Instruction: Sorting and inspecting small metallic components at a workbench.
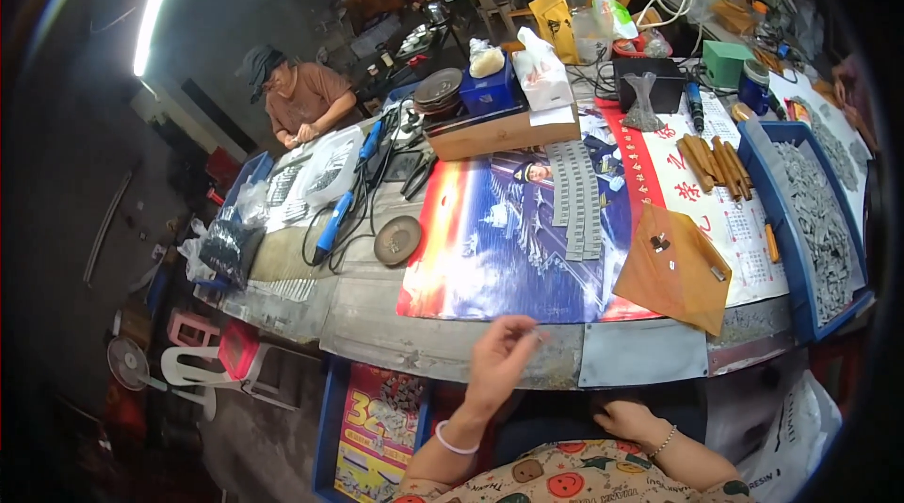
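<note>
My left hand (499,357) is raised at the near edge of the table (395,338). Its thumb and forefinger pinch a tiny grey piece (540,336). My right hand (626,418) rests palm down on my dark lap below the table edge, with its fingertips out of sight. Just beyond my left hand lies a colourful poster (490,249). Rows of small grey parts (574,197) are lined up on it. A folded orange-brown paper sheet (673,267) holding a few small pieces lies to the right of the poster.
A blue tray (799,310) full of grey parts stands at the right, with wooden sticks (716,164) beside it. A blue hand tool (334,220), a round dish (397,239) and a cardboard box (499,131) lie further off. Another person (301,98) works at the far left end.
</note>
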Demonstrator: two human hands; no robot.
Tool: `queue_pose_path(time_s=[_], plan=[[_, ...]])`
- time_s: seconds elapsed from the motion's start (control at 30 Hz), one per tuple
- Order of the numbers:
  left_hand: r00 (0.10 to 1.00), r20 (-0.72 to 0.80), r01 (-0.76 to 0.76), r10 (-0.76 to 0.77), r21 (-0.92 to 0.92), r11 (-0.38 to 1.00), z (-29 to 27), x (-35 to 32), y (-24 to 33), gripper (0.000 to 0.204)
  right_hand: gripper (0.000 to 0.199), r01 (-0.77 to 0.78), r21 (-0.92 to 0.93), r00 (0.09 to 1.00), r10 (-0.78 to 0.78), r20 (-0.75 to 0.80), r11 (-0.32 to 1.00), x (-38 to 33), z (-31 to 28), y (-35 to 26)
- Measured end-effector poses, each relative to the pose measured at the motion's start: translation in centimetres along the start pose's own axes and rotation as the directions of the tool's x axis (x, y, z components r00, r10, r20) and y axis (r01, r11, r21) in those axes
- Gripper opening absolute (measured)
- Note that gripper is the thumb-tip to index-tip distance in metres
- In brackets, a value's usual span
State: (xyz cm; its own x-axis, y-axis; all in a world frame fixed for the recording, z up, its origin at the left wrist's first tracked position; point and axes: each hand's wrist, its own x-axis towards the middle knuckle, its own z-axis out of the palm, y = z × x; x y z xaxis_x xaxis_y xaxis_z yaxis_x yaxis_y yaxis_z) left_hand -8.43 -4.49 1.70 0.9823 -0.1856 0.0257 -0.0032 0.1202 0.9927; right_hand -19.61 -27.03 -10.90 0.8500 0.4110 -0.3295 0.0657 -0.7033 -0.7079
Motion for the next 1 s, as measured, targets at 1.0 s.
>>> queue_pose_path(time_s=[1.0], plan=[[0.948, 0.295, 0.170, -0.120, -0.150, 0.974, 4.4, -12.5, -0.2, 0.014, 0.022, 0.311, 0.606, 0.924, -0.084, -0.372, 0.732, -7.6, -3.1, -11.7]])
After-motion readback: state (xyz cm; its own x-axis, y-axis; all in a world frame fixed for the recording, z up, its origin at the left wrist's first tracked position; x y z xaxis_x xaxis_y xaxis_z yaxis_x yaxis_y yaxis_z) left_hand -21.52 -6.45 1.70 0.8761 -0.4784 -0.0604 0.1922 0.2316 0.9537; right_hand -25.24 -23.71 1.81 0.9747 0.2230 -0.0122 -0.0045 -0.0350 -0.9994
